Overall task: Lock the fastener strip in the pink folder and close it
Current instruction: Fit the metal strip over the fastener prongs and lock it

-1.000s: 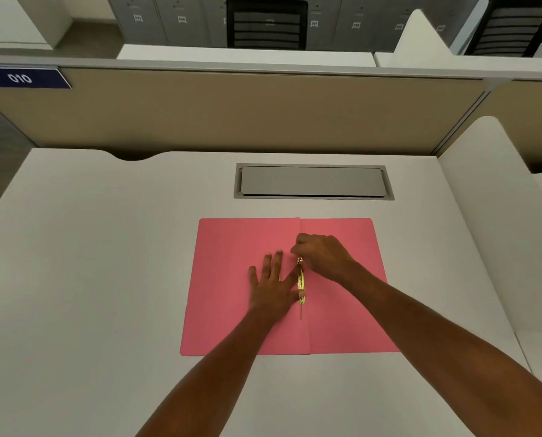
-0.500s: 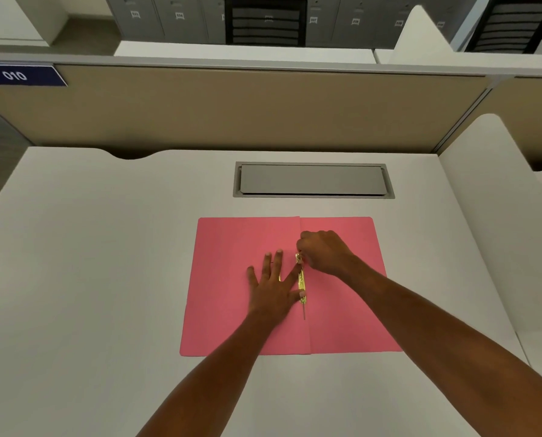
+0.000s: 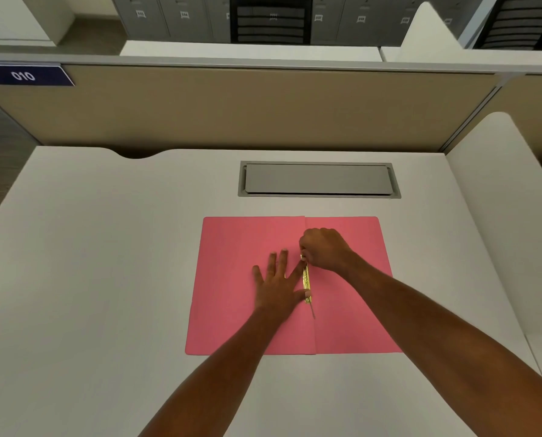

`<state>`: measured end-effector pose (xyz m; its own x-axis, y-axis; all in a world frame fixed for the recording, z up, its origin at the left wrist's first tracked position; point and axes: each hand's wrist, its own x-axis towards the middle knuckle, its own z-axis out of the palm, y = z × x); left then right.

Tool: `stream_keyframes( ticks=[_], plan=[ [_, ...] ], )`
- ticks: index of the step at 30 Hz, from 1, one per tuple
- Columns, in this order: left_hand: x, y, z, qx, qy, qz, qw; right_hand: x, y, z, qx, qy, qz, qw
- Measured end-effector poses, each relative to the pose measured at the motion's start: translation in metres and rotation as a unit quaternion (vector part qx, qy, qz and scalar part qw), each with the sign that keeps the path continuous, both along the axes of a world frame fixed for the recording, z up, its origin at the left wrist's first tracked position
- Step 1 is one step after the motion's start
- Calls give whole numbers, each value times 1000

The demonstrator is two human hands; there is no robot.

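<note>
The pink folder (image 3: 231, 279) lies spread open and flat on the white desk, its centre fold running away from me. A gold metal fastener strip (image 3: 306, 280) lies along that fold, with a thin grey prong sticking out at its near end. My left hand (image 3: 277, 285) presses flat on the left leaf, fingers spread, thumb and forefinger touching the strip. My right hand (image 3: 324, 249) is curled over the strip's far end, fingertips pinching it; the end itself is hidden under the fingers.
A grey cable hatch (image 3: 318, 179) is set into the desk (image 3: 105, 279) just beyond the folder. A beige partition (image 3: 231, 105) closes the far edge and a white divider (image 3: 499, 216) runs along the right side.
Both hands stay on the fastener strip. My right hand has shifted slightly on the strip's far end; the folder has not moved.
</note>
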<state>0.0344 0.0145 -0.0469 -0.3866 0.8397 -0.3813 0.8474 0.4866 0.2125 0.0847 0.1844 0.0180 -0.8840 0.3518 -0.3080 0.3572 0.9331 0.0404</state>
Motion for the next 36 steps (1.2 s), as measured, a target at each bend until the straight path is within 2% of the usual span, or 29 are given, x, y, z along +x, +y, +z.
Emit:
stream_keyframes(
  ticks=[9,13,20,27,36],
  plan=[
    [-1,1,1,1,0,-1,1000,8,8,-6,-107,40,-161,980],
    [-1,1,0,-1,5,-4,1000,8,7,-11,-133,72,-195,969],
    [-1,0,-1,-1,6,-6,1000,16,-3,-12,-131,126,-219,959],
    [-1,0,3,3,-17,8,1000,36,-15,-20,-157,118,-194,961],
    [-5,2,13,-39,-10,-21,999,40,-23,-18,-114,72,-129,982]
  ],
)
